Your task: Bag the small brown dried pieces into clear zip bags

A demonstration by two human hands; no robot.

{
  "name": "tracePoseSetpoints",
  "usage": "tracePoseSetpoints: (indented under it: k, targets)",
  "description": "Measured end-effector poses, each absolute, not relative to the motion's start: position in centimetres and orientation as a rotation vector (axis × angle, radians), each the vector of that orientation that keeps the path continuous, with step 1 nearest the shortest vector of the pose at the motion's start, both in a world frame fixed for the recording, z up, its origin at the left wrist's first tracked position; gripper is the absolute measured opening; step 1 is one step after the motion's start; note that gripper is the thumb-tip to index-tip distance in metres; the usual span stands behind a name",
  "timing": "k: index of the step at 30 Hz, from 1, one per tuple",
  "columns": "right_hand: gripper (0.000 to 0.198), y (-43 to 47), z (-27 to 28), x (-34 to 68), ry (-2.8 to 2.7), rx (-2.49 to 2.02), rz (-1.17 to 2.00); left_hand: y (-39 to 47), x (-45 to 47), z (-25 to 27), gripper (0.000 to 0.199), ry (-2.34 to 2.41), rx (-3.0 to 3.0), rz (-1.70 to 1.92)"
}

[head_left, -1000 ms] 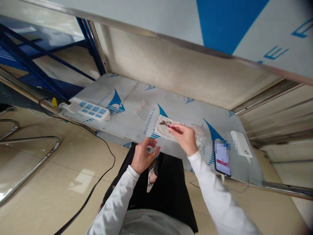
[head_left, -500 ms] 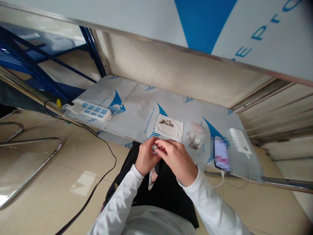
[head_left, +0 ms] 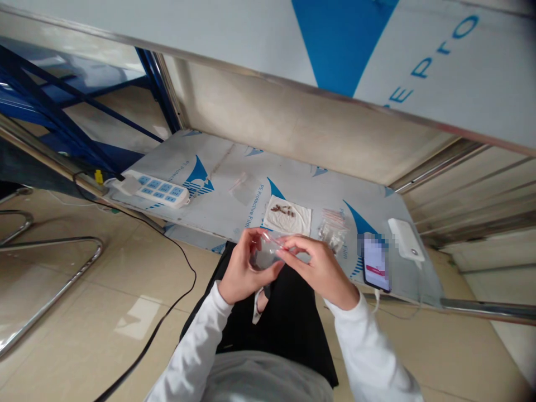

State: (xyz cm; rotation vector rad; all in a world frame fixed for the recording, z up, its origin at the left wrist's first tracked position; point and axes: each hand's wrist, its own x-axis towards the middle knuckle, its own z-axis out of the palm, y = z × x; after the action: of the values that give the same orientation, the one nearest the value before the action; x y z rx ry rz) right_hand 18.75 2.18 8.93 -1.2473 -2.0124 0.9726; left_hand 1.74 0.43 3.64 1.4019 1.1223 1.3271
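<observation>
Between my two hands, above my lap, is a small clear plastic bag (head_left: 265,255) with a reddish strip along its top edge. My left hand (head_left: 246,268) grips its left side, thumb low and fingers curled over the top. At the right end of the strip, my right hand (head_left: 315,264) pinches the bag with thumb and fingertips. Just beyond the hands lies a white cloth (head_left: 278,224) with several small brown pieces (head_left: 282,210) on it. To its right are clear plastic bags (head_left: 332,229) with reddish strips; their contents are too small to make out.
A film-covered shelf (head_left: 218,215) carries a power strip (head_left: 161,191) at left and another clear bag (head_left: 242,188). At right lie a phone (head_left: 376,265) on a cable and a white box (head_left: 405,239). An upper shelf (head_left: 251,33) overhangs. A black cable (head_left: 184,245) crosses the left floor.
My hands have moved apart, and the bag that was bunched between my fingers is now spread out between them. My right hand has shifted to the right.
</observation>
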Motion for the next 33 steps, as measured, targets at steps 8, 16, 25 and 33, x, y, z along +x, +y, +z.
tracePoseSetpoints:
  k: [8, 16, 25, 33]
  targets:
    - [0.018, 2.6, 8.9, 20.2, -1.717, -1.278, 1.244, 0.9, 1.7, 4.7, 0.016, 1.076, 1.094, 1.349]
    - [0.029, 1.8, 7.0, 18.2, -1.291, -1.2, 1.434, 0.2, 2.7, 5.3, 0.018, 1.108, 1.064, 1.425]
    - [0.017, 1.2, 6.7, 18.1, -1.332, -1.186, 1.328, 0.2, 2.2, 5.0, 0.021, 1.083, 1.125, 1.321]
    - [0.019, 0.8, 7.1, 18.0, -1.196, -1.19, 1.375, 0.0, 2.3, 4.7, 0.015, 1.122, 1.149, 1.4]
